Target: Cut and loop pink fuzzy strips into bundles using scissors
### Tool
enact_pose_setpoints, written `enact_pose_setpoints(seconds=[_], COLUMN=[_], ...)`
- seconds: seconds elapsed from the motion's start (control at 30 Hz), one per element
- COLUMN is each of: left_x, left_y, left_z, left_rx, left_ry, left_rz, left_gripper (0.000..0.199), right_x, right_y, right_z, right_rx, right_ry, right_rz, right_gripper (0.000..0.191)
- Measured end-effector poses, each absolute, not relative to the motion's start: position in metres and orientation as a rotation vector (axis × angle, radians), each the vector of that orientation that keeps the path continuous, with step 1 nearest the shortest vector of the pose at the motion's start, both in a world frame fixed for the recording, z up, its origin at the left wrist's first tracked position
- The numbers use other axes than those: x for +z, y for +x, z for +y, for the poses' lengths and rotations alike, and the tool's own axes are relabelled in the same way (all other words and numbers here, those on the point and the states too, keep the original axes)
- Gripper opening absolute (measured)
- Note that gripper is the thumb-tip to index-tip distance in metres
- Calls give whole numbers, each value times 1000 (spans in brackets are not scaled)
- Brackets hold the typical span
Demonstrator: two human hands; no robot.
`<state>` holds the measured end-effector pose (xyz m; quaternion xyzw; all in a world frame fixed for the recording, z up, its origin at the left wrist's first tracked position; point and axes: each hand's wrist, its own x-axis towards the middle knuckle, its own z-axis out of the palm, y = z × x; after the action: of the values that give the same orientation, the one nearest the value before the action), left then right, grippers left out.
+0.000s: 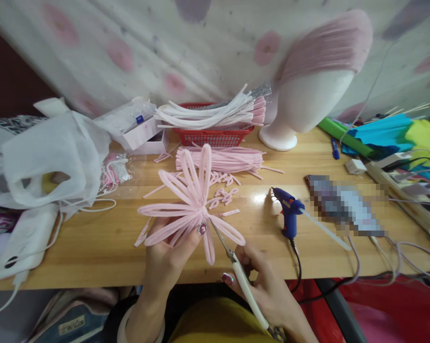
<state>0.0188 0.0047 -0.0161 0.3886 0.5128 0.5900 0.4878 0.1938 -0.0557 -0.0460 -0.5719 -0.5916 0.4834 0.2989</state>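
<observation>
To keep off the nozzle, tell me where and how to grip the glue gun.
The glue gun is probably best taken by its handle, from the near side: the handle points that way, the nozzle left, and the glue stick juts out right. Mind the trailing cord.

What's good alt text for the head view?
Left hand holds a pink pipe-cleaner flower; right hand holds a white-handled scissors-like tool, tip near the flower's center. Beyond, on a wooden table: a pink pipe-cleaner bundle, a red basket, a blue glue gun and a mannequin head.
</observation>
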Motion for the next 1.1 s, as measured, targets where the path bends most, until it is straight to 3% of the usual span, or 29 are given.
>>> enact_pose_setpoints(seconds=[1.1], left_x=[-23], left_y=[15], left_z=[8], left_rx=[1454], left_ry=[896], left_rz=[1193], left_gripper=[44], right_x=[-50], right_y=[194], right_z=[-52], right_rx=[1294], right_ry=[-1489], right_rz=[-1571], right_gripper=[36])
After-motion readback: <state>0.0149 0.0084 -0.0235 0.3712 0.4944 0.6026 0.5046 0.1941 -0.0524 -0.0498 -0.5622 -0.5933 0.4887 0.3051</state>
